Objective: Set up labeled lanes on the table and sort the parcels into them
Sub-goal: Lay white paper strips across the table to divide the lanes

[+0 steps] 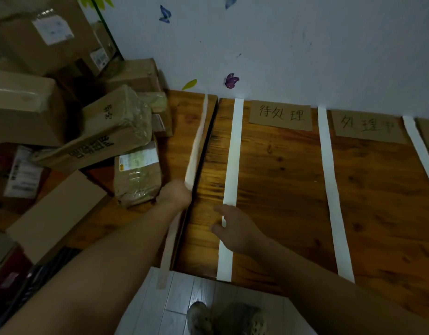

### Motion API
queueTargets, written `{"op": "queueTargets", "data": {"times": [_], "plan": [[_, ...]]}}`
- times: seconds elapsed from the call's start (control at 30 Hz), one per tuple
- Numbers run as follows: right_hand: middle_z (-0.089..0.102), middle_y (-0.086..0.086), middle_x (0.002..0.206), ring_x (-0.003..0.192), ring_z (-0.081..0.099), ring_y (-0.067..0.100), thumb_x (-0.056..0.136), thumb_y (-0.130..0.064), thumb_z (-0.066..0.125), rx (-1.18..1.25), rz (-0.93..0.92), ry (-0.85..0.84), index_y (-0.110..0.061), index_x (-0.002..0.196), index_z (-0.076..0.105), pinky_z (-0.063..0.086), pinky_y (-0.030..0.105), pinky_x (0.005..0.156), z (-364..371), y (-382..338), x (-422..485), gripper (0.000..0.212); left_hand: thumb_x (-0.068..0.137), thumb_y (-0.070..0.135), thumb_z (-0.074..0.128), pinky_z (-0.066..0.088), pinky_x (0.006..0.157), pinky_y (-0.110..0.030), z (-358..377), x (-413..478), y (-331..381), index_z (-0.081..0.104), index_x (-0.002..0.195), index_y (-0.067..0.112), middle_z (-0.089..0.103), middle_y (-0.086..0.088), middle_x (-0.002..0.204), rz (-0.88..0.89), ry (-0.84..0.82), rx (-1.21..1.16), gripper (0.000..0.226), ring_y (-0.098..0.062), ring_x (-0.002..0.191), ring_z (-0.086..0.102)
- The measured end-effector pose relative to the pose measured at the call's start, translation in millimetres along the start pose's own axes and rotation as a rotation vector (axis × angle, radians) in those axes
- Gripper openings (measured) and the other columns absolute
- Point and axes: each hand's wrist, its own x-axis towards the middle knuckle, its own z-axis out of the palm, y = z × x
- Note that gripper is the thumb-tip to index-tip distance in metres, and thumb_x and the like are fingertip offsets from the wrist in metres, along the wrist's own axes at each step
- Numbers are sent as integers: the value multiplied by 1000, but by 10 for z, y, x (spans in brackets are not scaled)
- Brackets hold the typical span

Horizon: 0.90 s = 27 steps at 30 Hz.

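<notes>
White paper strips divide the wooden table (pixel 281 194) into lanes. My left hand (pixel 176 193) grips a loose paper strip (pixel 196 146) that runs from the wall down along the gap between two tabletops and hangs past the front edge. My right hand (pixel 235 229) rests with spread fingers on a second strip (pixel 232 151) lying flat to the right. A third strip (pixel 331 189) and a fourth strip (pixel 420 151) lie further right. Cardboard labels with handwritten characters (pixel 281 115) (pixel 368 126) sit at the wall end of the lanes. Parcels (pixel 136 177) are piled on the left.
Cardboard boxes (pixel 46 35) stack high at the left against the wall. A flat cardboard piece (pixel 56 216) lies at the near left. Butterfly stickers (pixel 230 81) decorate the wall. Grey floor tiles and my shoes (pixel 228 317) show below the table's front edge.
</notes>
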Motion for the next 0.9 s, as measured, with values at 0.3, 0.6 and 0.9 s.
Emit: {"op": "queueTargets", "data": {"times": [0.3, 0.6, 0.9], "plan": [[57, -1, 115, 92, 58, 11, 95, -27, 55, 500, 103, 123, -17, 129, 45, 49, 21, 70, 26, -478, -105, 37, 94, 11, 52, 49, 54, -28, -408, -444, 343, 51, 122, 7, 61, -10, 100, -55, -267, -917, 28, -23, 86, 60], [60, 0, 98, 78, 62, 13, 97, -25, 51, 399, 153, 264, -12, 126, 52, 50, 21, 62, -411, -280, -792, 32, 94, 9, 51, 54, 82, -40, -613, -893, 963, 51, 105, 10, 63, -8, 93, 65, -254, -1135, 11, -21, 87, 62], [60, 3, 100, 82, 57, 11, 97, -21, 51, 298, 106, 408, -14, 104, 58, 46, 18, 68, -1161, 731, -1939, 12, 92, 3, 53, 56, 76, -42, -38, -1705, 2246, 39, 133, 7, 59, -13, 105, 226, -219, -1070, 44, -28, 93, 61]]}}
